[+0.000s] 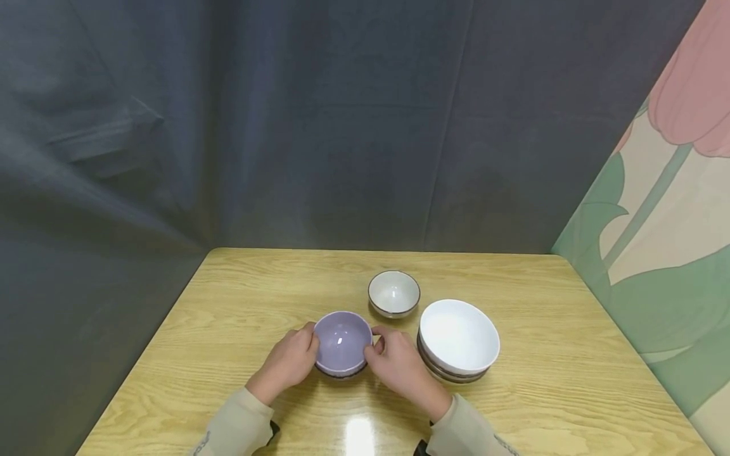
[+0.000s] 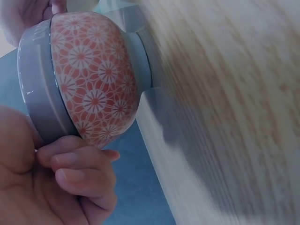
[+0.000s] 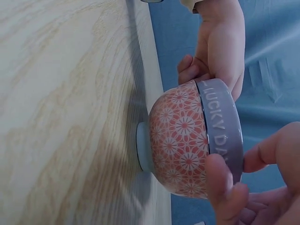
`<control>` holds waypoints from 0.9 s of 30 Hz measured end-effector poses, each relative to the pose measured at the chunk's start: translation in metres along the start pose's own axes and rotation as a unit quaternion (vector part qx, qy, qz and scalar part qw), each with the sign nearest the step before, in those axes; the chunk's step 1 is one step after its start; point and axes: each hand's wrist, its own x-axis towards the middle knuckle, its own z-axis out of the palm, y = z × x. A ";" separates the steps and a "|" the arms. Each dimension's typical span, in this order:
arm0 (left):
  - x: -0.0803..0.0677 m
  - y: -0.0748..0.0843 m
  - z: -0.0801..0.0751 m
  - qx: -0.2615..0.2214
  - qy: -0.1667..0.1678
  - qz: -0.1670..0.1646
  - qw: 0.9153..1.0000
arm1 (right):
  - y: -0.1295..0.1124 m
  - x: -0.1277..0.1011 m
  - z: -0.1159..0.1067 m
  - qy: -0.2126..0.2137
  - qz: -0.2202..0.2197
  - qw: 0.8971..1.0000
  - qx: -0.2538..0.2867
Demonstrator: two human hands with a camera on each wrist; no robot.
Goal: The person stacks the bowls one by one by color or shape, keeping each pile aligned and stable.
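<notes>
A purple bowl [image 1: 342, 342] with raised "LUCKY DAY" lettering on its outside sits nested in a dark-rimmed bowl with a red-and-white flower pattern [image 3: 180, 136]. The pale foot of the flower bowl is down at the wooden table. My left hand [image 1: 292, 356] pinches the purple bowl's rim from the left, with curled fingers near the lower bowl's edge. On the opposite side, my right hand [image 1: 396, 361] pinches that rim between thumb and fingers.
Behind the nested pair stands a small white bowl [image 1: 393, 292] with a dark rim. To the right, a large white bowl [image 1: 459, 335] tops a stack with brown-rimmed edges beneath. The wooden table [image 1: 542, 329] ends at a dark curtain [image 1: 342, 126].
</notes>
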 end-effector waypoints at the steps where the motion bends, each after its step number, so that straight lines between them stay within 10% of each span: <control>1: 0.000 0.000 0.001 0.002 0.001 -0.001 1.000 | 0.000 0.000 0.000 0.003 0.000 1.000 0.001; 27: 0.002 0.005 -0.007 0.051 -0.015 -0.007 0.999 | 0.000 0.003 0.007 0.044 -0.014 0.999 -0.017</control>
